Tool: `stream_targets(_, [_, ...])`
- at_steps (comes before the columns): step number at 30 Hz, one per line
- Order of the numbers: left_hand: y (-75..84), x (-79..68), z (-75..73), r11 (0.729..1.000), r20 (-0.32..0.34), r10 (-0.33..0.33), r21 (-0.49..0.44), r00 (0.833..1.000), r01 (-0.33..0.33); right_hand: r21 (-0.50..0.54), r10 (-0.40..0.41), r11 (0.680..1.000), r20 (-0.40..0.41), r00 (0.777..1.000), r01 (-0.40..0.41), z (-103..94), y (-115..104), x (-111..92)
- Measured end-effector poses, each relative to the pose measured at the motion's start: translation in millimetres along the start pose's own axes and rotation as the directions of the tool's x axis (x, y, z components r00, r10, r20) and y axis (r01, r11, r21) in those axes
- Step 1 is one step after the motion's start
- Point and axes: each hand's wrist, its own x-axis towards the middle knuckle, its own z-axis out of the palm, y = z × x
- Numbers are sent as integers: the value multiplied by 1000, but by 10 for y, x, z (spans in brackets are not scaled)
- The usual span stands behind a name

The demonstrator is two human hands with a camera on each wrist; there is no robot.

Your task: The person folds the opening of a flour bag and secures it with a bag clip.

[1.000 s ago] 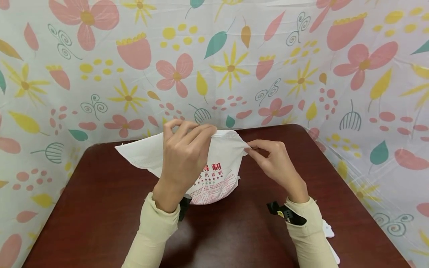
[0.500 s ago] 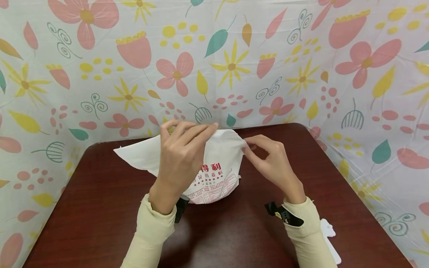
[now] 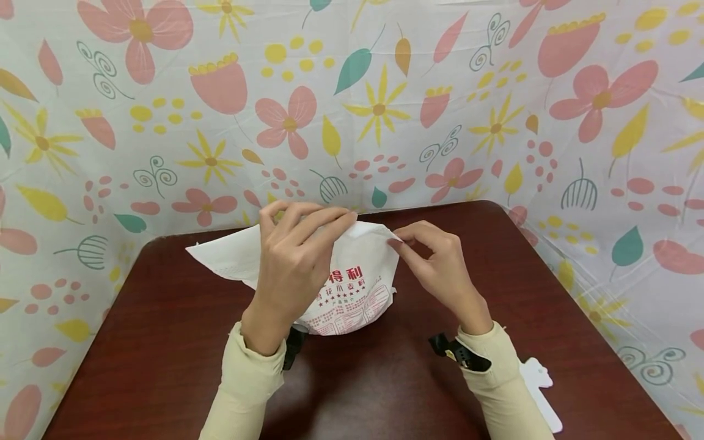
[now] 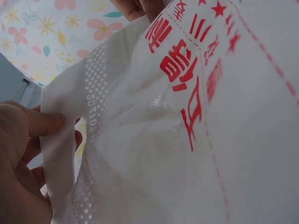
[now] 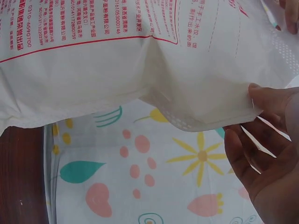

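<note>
A white flour bag (image 3: 360, 256) with red print stands upright on the table, its bottom rounded and its upper left part flaring to a point. My left hand (image 3: 294, 263) grips the top edge; in the left wrist view, the left hand (image 4: 18, 154) has its thumb on the strip beside an oval handle slot (image 4: 80, 144), with a fingertip showing in the slot. My right hand (image 3: 442, 263) pinches the upper right corner. In the right wrist view, the right hand (image 5: 275, 144) has its thumb on the near face and fingers behind. Whatever lies inside the bag is hidden.
The dark reddish-brown table (image 3: 165, 342) meets a floral curtain (image 3: 352, 110) at the back and sides. A flat white object (image 3: 541, 394) lies by the right forearm, partly covered by the sleeve. Each wrist wears a black strapped camera (image 3: 462, 354).
My right hand has shifted slightly left, its fingers loosening and then pinching the corner again. The bag's top edge is a little lower and flatter. My left hand has moved slightly left.
</note>
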Motion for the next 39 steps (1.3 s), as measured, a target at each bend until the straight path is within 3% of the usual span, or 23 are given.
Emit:
stream_targets(14, [8,-102,-69,1000,14,-11,-22,1000,12,12,-26,1000,26,999,26,-78,7,3])
stream_targets(30, [10,-179,-141,1000,60,3,-7,998,-3,11,24,1000,91,996,-25,-115,42,-13])
stream_targets(39, [6,-248,-152,1000,47,-3,6,999,2,1,34,999,99,994,-35,-115,42,-5])
